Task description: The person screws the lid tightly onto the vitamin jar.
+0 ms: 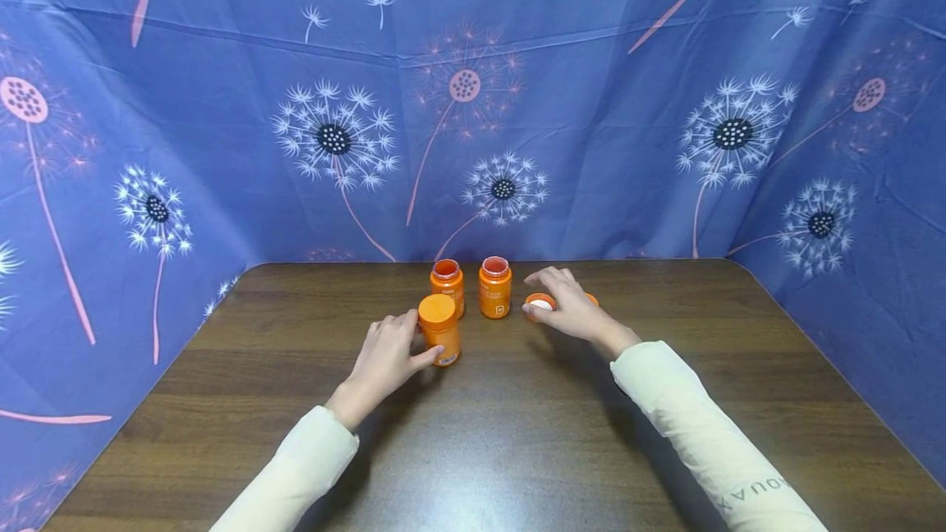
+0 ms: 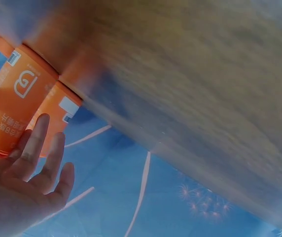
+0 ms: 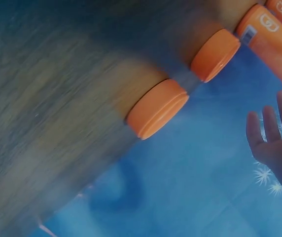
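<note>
Three orange bottles stand upright on a dark wooden table (image 1: 502, 433) in front of a blue cloth (image 1: 591, 105) printed with dandelions. The closed bottle (image 1: 445, 335) is nearest, a little left of centre. Just beyond it are the left open bottle (image 1: 451, 290) and the right open bottle (image 1: 495, 294), mouths up.

The person's left hand (image 1: 384, 355) is at the closed bottle, its thumb across the near side and its fingers along the left; whether they press firmly cannot be told. The right hand (image 1: 569, 306) hovers, fingers relaxed and holding nothing, over a loose cap (image 1: 542, 304) with its white inside up. A second cap (image 1: 593, 300) shows partly behind that hand.

The bottles look like light, stiff, smooth plastic, unlikely to break but perhaps slippery. The closed one is probably best held round its body, below the lid; the caps, by their rims.
</note>
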`<state>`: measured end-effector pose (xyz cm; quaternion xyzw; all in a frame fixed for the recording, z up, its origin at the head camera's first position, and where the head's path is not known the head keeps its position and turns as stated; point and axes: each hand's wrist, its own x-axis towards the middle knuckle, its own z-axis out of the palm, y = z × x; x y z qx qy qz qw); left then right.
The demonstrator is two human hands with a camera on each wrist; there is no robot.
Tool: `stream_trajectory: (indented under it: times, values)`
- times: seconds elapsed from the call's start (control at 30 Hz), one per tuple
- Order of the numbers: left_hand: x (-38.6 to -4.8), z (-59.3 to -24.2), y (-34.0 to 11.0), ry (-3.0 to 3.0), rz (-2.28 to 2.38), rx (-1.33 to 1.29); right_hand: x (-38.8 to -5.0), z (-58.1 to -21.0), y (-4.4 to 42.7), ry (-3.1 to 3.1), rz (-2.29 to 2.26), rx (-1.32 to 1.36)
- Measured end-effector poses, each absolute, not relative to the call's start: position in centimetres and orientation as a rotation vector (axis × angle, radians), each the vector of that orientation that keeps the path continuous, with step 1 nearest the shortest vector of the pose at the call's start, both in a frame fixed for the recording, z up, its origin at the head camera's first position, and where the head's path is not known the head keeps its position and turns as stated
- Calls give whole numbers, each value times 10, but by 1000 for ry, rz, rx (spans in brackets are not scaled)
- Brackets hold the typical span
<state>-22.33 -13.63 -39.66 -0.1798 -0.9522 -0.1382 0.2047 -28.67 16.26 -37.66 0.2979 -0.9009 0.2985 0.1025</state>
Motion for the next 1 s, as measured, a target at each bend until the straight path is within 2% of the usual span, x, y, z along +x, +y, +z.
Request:
stream_trajectory:
  times: [0.67,1.0]
  values:
    - [-224,-396,-163,-2693,-341,-210,-298,-398,174,-2826,452,779]
    - [-226,-395,-166,-2710,-391,-131,-303,-402,174,-2891,411,735]
